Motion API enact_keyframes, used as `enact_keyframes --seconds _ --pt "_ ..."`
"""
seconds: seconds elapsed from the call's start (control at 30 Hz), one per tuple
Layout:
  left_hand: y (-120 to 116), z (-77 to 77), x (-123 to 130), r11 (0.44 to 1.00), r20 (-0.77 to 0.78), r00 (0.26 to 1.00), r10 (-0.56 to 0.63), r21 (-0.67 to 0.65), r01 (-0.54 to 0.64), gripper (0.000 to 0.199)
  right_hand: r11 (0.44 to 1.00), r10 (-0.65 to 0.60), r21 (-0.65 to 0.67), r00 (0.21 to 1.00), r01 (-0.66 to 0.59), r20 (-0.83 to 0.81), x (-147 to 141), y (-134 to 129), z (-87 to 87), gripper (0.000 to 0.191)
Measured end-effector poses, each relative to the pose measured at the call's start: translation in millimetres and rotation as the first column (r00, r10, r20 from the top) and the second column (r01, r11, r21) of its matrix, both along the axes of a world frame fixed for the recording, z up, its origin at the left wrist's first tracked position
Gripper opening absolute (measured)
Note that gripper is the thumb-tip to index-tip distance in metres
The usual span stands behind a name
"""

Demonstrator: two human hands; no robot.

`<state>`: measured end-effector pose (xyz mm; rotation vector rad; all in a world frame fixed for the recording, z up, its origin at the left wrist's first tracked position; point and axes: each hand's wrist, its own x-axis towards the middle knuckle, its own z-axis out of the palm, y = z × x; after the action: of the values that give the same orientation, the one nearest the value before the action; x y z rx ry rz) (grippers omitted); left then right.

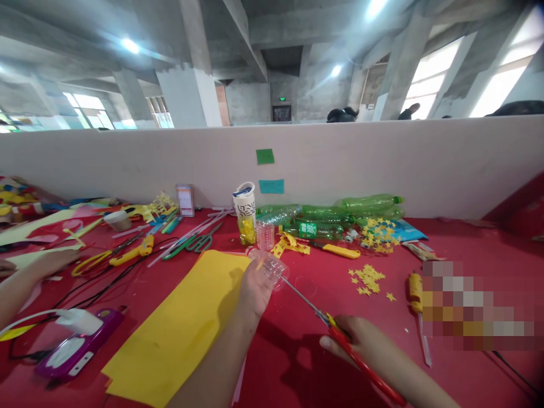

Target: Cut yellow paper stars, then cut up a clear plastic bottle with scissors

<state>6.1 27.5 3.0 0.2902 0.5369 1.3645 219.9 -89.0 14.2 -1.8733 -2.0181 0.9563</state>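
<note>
My left hand (255, 289) is closed around the neck end of a clear plastic bottle piece (276, 266) with a reddish cap end. It is held just above the table, beside the yellow paper sheets (182, 323). My right hand (355, 337) grips pliers (340, 334) with red and yellow handles. From their jaws a thin metal rod (300, 293) runs toward the bottle piece, its tip at the piece's lower right side. Whether the tip pierces the plastic, I cannot tell. Behind stands another clear plastic piece (266, 235), next to a patterned white cup (245, 209).
Green bottles (323, 212) lie along the partition. Yellow paper stars (369, 277), a yellow cutter (341, 250) and a glue gun (416, 292) lie right. Green scissors (199, 241), another glue gun (134, 252), cables and a purple power strip (80, 343) lie left, near another person's hand (55, 262).
</note>
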Motion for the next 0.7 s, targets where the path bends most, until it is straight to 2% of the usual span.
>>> enact_keyframes --seconds 0.23,0.43,0.57,0.7 --pt "-3.8 5.0 0.9 0.996 0.001 0.996 -0.088 -0.028 0.088 0.01 0.999 -0.013 -0.037 0.999 0.012 -0.044 -2.3 0.8 8.1 0.052" --pt "-4.7 5.1 5.2 0.991 -0.039 0.991 -0.131 -0.02 0.131 0.01 0.989 0.004 -0.14 0.968 -0.04 -0.251 -7.6 -2.4 5.6 0.054" --pt "-5.1 3.3 7.2 0.99 -0.043 0.989 -0.14 -0.002 0.14 0.012 0.955 -0.119 -0.295 0.929 0.011 -0.35 -15.1 -5.9 1.3 0.057" --pt "-7.8 1.3 10.5 0.988 -0.022 0.988 -0.15 0.033 0.151 0.012 0.941 -0.201 -0.331 0.906 0.072 -0.373 -19.6 -6.7 -3.1 0.056"
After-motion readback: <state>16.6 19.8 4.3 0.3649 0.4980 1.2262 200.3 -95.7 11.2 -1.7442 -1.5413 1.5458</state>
